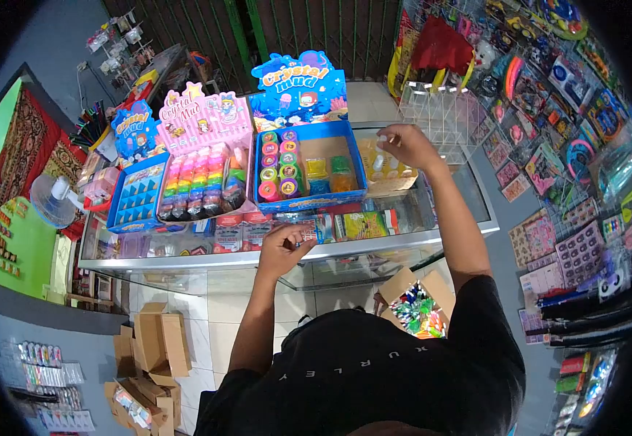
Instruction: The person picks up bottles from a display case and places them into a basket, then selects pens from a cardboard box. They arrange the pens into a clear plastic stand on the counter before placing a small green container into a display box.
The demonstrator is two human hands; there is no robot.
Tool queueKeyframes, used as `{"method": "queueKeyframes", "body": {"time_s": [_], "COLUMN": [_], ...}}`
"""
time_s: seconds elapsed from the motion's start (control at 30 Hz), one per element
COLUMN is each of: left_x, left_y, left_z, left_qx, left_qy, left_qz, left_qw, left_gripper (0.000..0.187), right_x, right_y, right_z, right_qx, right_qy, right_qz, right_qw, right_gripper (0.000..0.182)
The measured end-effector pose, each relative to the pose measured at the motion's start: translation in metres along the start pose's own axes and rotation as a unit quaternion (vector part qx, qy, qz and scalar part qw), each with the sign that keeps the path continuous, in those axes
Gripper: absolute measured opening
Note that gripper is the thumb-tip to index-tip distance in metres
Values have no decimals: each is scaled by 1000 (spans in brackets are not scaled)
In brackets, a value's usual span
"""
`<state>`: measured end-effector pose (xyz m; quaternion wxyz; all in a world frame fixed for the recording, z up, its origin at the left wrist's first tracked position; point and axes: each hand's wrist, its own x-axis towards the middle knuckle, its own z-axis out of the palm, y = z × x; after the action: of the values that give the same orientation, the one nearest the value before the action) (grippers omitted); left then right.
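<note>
My right hand (408,145) pinches a small whitish piece (383,138) above a yellowish tray (394,173) with several pale pieces, right of the blue box. My left hand (283,249) hangs at the counter's front edge, thumb apart from loosely curled fingers, with nothing visible in it. Between and beyond my hands stands a blue Crystal Mud box (358,156). Round colourful tubs (288,172) fill its left side, and yellow, green and blue tubs (317,168) lie in it too. A pink Crystal Mud box (207,120) of rainbow-coloured tubs is to its left.
The glass counter (468,234) has a metal front edge. Another blue box (138,192) is at its left, clear acrylic holders (439,116) at its right. Below are an open carton of colourful items (421,309) and brown cartons (152,338). Packaged goods cover the right wall.
</note>
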<state>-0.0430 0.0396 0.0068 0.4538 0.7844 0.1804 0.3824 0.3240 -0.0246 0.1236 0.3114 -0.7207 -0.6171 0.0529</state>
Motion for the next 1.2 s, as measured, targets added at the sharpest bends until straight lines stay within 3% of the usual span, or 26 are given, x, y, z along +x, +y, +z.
{"method": "queueKeyframes", "body": {"time_s": [0.57, 1.2], "left_x": [-2, -3], "left_y": [-1, -1], "left_z": [1, 1], "left_qx": [3, 2], "left_qy": [18, 17], "left_qz": [-11, -17], "left_qw": [1000, 1000], "left_gripper": [26, 22], "right_x": [6, 9], "right_y": [-12, -25], "right_z": [7, 6], "right_qx": [-67, -122], "right_qy": [-75, -33], "right_qz": [-3, 18], "right_qw": [995, 992], "right_gripper": [24, 23]}}
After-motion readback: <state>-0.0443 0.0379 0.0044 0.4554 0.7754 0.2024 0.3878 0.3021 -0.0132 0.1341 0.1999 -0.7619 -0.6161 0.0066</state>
